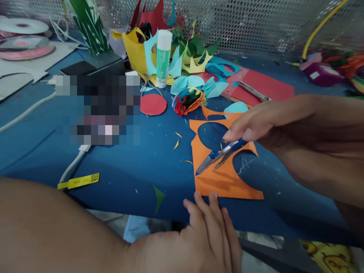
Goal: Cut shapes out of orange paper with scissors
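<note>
An orange paper sheet (212, 180) with round cut-outs lies on the blue table. My right hand (256, 121) is closed round a blue pen (209, 161), its tip down near the sheet's left edge. A slim metal tool (223, 162), perhaps scissors, shows beside the pen under the same hand; its handle is hidden. My left hand (204, 231) lies at the table's front edge, fingers stretched out, fingertips at the lower edge of the sheet. A rolled bundle of coloured paper (189, 101) and a red paper disc (153, 105) lie behind the sheet.
A glue stick (163, 60) stands before coloured paper scraps (135, 49). Red sheets (264, 85) with a metal cutter (253, 91) lie at the back. Ribbon spools (24, 51) are at the far left, a white cable (69, 167) nearer. A purple tape dispenser (321, 74) sits back right.
</note>
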{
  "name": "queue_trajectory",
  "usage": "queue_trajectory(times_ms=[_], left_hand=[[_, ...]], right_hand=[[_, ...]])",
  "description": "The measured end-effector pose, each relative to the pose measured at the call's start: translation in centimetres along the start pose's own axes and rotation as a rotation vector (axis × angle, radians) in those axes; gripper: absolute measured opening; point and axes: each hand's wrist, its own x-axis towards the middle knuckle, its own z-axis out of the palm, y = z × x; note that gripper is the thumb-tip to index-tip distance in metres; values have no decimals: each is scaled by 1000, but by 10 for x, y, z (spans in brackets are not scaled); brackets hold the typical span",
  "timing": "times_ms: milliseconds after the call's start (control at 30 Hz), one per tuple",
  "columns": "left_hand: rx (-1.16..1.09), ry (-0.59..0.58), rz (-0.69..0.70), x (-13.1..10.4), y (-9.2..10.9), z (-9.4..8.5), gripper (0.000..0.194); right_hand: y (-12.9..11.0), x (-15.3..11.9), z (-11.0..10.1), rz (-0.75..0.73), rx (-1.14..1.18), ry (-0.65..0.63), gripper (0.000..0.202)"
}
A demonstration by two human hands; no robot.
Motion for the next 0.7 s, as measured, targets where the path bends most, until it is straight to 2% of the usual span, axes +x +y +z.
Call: queue_trajectory(times_ms=[67,133,233,300,600,700], left_hand=[[-156,50,-15,1,-2,1,53],[-248,91,-35,2,-5,2,51],[-294,103,-42,2,-7,4,50],[-302,107,-32,2,-8,4,50],[-479,115,-106,5,-12,11,45],[-532,73,-104,7,-13,14,45]], right_hand=[[2,-1,1,51,32,54,20],[7,0,3,41,78,104,22],[18,2,4,-71,171,62,26],[25,3,4,-91,197,46,28],[40,2,9,54,443,100,17],[44,4,9,64,491,88,19]])
